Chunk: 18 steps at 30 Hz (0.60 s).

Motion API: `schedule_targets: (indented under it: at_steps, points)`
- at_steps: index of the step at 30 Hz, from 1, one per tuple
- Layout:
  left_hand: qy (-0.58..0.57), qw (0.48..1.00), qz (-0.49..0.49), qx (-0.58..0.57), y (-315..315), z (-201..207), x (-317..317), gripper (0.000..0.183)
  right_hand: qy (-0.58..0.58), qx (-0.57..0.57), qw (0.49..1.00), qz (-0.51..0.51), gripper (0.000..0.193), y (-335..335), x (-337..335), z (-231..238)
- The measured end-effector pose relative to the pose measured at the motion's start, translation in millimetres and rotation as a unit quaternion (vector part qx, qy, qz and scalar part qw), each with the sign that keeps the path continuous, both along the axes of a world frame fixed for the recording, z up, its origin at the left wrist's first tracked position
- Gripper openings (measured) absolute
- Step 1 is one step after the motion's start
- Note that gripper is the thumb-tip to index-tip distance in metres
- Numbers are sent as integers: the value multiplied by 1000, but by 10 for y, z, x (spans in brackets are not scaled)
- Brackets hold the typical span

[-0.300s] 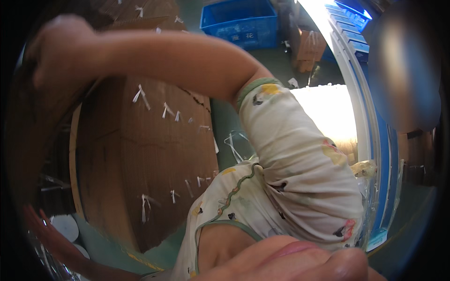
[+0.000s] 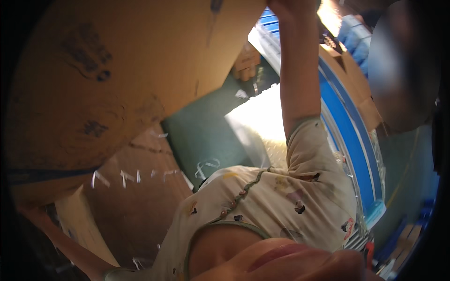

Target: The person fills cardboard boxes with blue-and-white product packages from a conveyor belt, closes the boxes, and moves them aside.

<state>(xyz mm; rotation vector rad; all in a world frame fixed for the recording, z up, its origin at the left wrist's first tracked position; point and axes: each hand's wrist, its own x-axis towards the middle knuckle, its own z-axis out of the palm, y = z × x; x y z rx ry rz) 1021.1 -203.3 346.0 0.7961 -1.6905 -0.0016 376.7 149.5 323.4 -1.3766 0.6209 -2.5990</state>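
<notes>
A large brown cardboard box (image 2: 140,61) with dark printed marks fills the upper left, tilted close in front of me. My right hand (image 2: 296,6) grips its upper right edge; the fingers are mostly cut off by the frame's top. At the lower left, my left hand (image 2: 29,210) is against the box's bottom edge. Its fingers are largely hidden by the box and the dark rim. Below the lifted box stands a stack of brown cardboard (image 2: 136,173) with white string ties sticking out.
A blue-edged conveyor or bench frame (image 2: 347,122) curves down the right side, with an open carton (image 2: 354,79) beyond it. A bright white sheet-like surface (image 2: 260,117) lies in the middle. A small brown carton (image 2: 246,61) stands farther back, and loose white strapping (image 2: 206,167) lies on the green floor.
My right arm has swung from the far left to the upper right. The large box now covers the upper left, and my left hand, earlier spread, is at its lower edge.
</notes>
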Motion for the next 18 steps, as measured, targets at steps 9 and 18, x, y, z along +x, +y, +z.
schedule_targets:
  at_steps: [9,18]
  points:
    - [182,823,-475,253,-1640,-616,-3774,46,-328,65,919,-209,41,1470,285,-2435]
    - [-210,708,-668,89,239,-1053,-6488,37,-574,135,717,-371,53,1735,1455,-4273]
